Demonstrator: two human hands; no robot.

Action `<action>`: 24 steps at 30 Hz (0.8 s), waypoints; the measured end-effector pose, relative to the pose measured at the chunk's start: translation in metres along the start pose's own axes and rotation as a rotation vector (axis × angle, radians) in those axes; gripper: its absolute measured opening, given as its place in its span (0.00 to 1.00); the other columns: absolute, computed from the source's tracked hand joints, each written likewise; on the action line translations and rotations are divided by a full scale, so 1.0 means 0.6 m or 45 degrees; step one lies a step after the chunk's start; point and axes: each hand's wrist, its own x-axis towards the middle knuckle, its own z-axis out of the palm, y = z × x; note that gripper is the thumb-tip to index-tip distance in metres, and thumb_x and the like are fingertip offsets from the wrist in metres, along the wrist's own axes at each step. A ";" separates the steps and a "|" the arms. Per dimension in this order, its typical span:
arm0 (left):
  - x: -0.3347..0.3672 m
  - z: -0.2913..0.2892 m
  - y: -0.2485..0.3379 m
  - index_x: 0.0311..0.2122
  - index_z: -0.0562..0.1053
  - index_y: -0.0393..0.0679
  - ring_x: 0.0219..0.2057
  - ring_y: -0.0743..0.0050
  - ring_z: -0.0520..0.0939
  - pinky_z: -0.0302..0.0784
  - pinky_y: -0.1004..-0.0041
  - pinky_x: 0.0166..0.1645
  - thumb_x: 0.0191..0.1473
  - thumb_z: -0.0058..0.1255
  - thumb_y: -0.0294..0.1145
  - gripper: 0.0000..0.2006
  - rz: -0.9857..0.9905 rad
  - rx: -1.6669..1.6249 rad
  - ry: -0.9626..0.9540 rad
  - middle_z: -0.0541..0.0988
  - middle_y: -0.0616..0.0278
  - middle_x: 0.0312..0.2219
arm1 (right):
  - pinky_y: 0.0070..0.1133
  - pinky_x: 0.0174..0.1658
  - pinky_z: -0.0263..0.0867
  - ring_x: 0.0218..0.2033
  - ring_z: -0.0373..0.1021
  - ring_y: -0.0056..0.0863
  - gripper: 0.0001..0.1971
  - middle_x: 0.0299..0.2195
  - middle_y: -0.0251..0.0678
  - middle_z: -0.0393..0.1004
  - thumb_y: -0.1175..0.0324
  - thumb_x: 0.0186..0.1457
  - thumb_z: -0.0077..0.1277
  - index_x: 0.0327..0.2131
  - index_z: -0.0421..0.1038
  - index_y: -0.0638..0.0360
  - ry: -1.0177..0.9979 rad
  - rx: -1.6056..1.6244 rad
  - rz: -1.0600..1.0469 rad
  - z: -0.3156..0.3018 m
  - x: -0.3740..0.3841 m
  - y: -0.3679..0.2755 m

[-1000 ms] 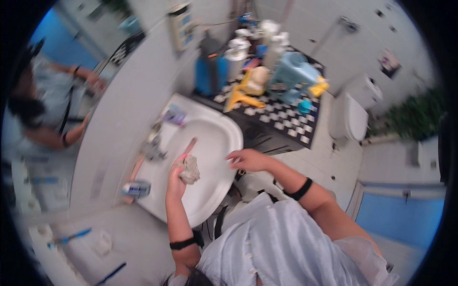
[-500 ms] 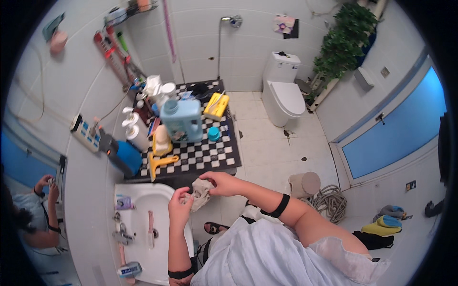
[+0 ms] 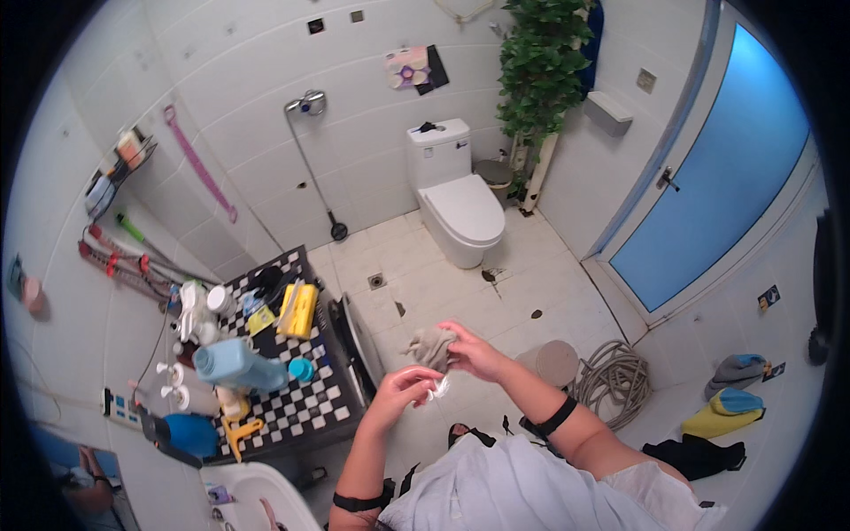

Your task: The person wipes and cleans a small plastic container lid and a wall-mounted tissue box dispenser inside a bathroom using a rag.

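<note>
In front of my body, above the tiled floor, my right hand (image 3: 474, 352) grips a crumpled beige-grey cloth (image 3: 431, 349), which bunches out past the fingertips. My left hand (image 3: 403, 396) is just below and to the left of it, apart from the cloth, its fingers curled in toward the thumb. A small shiny white patch (image 3: 438, 388) shows at the left fingertips; its kind is too blurred to make out. Both forearms wear black bands.
To the left, a checkered counter (image 3: 312, 400) carries a blue jug (image 3: 241, 365), a yellow pack (image 3: 298, 310) and pump bottles. The sink (image 3: 266, 491) is at lower left. A toilet (image 3: 460, 212) stands ahead; a stool (image 3: 553, 363) and coiled hose (image 3: 613, 380) lie right.
My view has swung right, so the sink has slid to the lower left. Both hands have moved from beside the sink to over the floor. My left hand has come off the cloth.
</note>
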 end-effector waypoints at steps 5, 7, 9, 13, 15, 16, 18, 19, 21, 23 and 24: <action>0.169 0.051 -0.018 0.42 0.74 0.31 0.27 0.68 0.78 0.72 0.71 0.30 0.62 0.41 0.48 0.25 0.150 -0.496 -0.413 0.78 0.55 0.27 | 0.32 0.52 0.67 0.48 0.69 0.36 0.20 0.49 0.45 0.66 0.68 0.66 0.31 0.60 0.51 0.58 -0.192 0.498 0.045 -0.086 -0.016 -0.024; 0.217 0.040 -0.011 0.41 0.74 0.31 0.27 0.67 0.78 0.73 0.71 0.31 0.62 0.39 0.49 0.25 0.029 -0.450 -0.455 0.78 0.53 0.28 | 0.32 0.53 0.67 0.48 0.69 0.36 0.19 0.49 0.44 0.66 0.69 0.66 0.30 0.59 0.54 0.62 0.043 0.414 -0.046 -0.118 -0.036 -0.055; 0.258 0.012 -0.008 0.39 0.76 0.33 0.31 0.64 0.80 0.76 0.68 0.36 0.62 0.39 0.51 0.26 -0.119 -0.279 -0.395 0.80 0.50 0.31 | 0.30 0.53 0.67 0.49 0.69 0.34 0.19 0.49 0.43 0.67 0.69 0.66 0.33 0.59 0.55 0.61 0.112 0.338 -0.098 -0.154 -0.043 -0.073; 0.360 0.032 0.000 0.47 0.72 0.37 0.43 0.66 0.78 0.75 0.66 0.45 0.60 0.40 0.55 0.27 -0.256 -0.001 -0.169 0.78 0.56 0.42 | 0.24 0.51 0.66 0.49 0.69 0.28 0.25 0.46 0.39 0.70 0.73 0.60 0.44 0.61 0.55 0.57 0.425 -0.350 -0.261 -0.234 -0.047 -0.119; 0.425 0.069 0.004 0.51 0.69 0.39 0.46 0.67 0.77 0.73 0.66 0.48 0.60 0.41 0.55 0.27 -0.290 -0.117 -0.231 0.76 0.57 0.46 | 0.23 0.51 0.66 0.51 0.67 0.26 0.27 0.50 0.39 0.68 0.77 0.58 0.45 0.61 0.54 0.58 0.538 -0.375 -0.362 -0.240 -0.045 -0.155; 0.449 0.088 0.005 0.56 0.66 0.41 0.49 0.68 0.75 0.71 0.65 0.52 0.60 0.41 0.55 0.28 -0.314 -0.249 -0.258 0.73 0.59 0.50 | 0.22 0.50 0.66 0.52 0.65 0.25 0.30 0.53 0.38 0.66 0.81 0.57 0.46 0.62 0.52 0.58 0.618 -0.411 -0.446 -0.239 -0.037 -0.171; 0.525 0.086 -0.027 0.60 0.60 0.45 0.53 0.69 0.72 0.67 0.65 0.57 0.60 0.44 0.53 0.30 -0.380 -0.449 -0.515 0.70 0.62 0.54 | 0.18 0.44 0.67 0.47 0.68 0.22 0.35 0.48 0.37 0.70 0.85 0.51 0.48 0.63 0.53 0.55 0.672 -0.288 -0.561 -0.266 -0.006 -0.172; 0.562 0.092 -0.026 0.59 0.61 0.44 0.53 0.69 0.72 0.67 0.65 0.56 0.59 0.46 0.51 0.29 -0.386 -0.398 -0.534 0.70 0.62 0.53 | 0.21 0.44 0.67 0.44 0.69 0.24 0.36 0.47 0.39 0.71 0.84 0.50 0.49 0.63 0.54 0.52 0.734 -0.510 -0.492 -0.278 0.003 -0.196; 0.631 0.133 0.004 0.57 0.65 0.43 0.52 0.68 0.74 0.69 0.65 0.55 0.59 0.50 0.44 0.25 -0.399 -0.268 -0.498 0.73 0.62 0.50 | 0.23 0.41 0.69 0.36 0.71 0.27 0.39 0.43 0.43 0.73 0.84 0.46 0.49 0.63 0.53 0.47 0.877 -0.806 -0.356 -0.312 0.004 -0.248; 0.705 0.133 0.016 0.55 0.67 0.42 0.51 0.69 0.74 0.70 0.66 0.54 0.59 0.50 0.42 0.22 -0.305 -0.083 -0.523 0.73 0.61 0.49 | 0.23 0.38 0.69 0.33 0.71 0.26 0.35 0.41 0.42 0.73 0.82 0.47 0.51 0.61 0.57 0.50 1.027 -0.821 -0.355 -0.359 0.017 -0.278; 0.737 0.131 0.022 0.52 0.70 0.41 0.49 0.70 0.75 0.70 0.68 0.53 0.60 0.50 0.40 0.19 -0.219 0.090 -0.521 0.74 0.61 0.48 | 0.22 0.36 0.68 0.30 0.71 0.25 0.31 0.38 0.41 0.74 0.80 0.47 0.52 0.58 0.62 0.52 1.157 -0.824 -0.336 -0.380 0.019 -0.289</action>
